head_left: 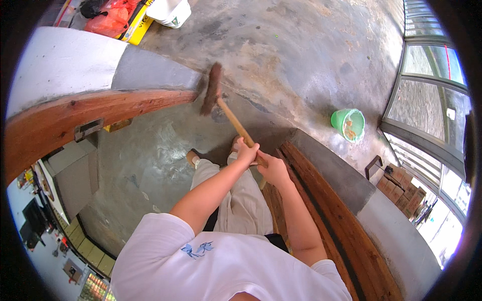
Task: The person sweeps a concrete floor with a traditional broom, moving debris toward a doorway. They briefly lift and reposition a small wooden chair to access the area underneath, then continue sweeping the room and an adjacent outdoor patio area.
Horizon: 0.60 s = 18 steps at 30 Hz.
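Note:
A broom (235, 122) with a pale wooden handle and a reddish-brown bristle head slants away from me to the far left. Its head meets the concrete floor (150, 150) beside the end of the wall and the wooden door frame. Around the handle, my left hand (246, 152) is closed, the farther of the two. My right hand (273, 169) grips the handle close behind it, nearer my body. The lower end of the handle is hidden by my hands and arms.
Wooden door frames (108, 108) on thick walls flank me left and right. Beyond on the right stands a green bucket (348, 125) with a liner, near glazed metal doors (427, 95). Cardboard boxes (400, 188) are stacked there. A white bucket (170, 12) and red plastic bags (111, 19) sit far left.

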Each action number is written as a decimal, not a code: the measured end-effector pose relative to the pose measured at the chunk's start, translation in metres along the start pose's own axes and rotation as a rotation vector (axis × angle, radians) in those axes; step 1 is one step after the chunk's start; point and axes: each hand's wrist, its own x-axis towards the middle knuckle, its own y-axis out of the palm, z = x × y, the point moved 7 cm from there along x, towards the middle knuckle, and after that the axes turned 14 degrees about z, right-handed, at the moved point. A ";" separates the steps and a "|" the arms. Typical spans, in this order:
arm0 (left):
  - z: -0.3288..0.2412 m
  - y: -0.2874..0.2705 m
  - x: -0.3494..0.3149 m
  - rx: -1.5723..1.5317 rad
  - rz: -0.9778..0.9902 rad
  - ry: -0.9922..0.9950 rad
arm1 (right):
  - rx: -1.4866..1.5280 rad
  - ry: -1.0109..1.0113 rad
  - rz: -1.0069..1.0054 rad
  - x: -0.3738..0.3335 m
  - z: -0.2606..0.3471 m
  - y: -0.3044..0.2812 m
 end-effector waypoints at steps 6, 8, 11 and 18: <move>0.041 0.006 -0.012 -0.300 0.103 -0.079 | -0.191 0.164 0.107 0.003 0.004 0.023; 0.043 0.021 -0.017 -0.369 0.198 -0.113 | -0.227 0.239 0.066 -0.013 0.006 0.023; 0.030 0.029 -0.016 -0.294 0.223 -0.045 | -0.224 0.277 -0.012 -0.025 0.009 0.019; -0.006 0.009 -0.033 -0.360 0.510 0.076 | -0.333 0.109 -0.081 -0.027 0.050 0.038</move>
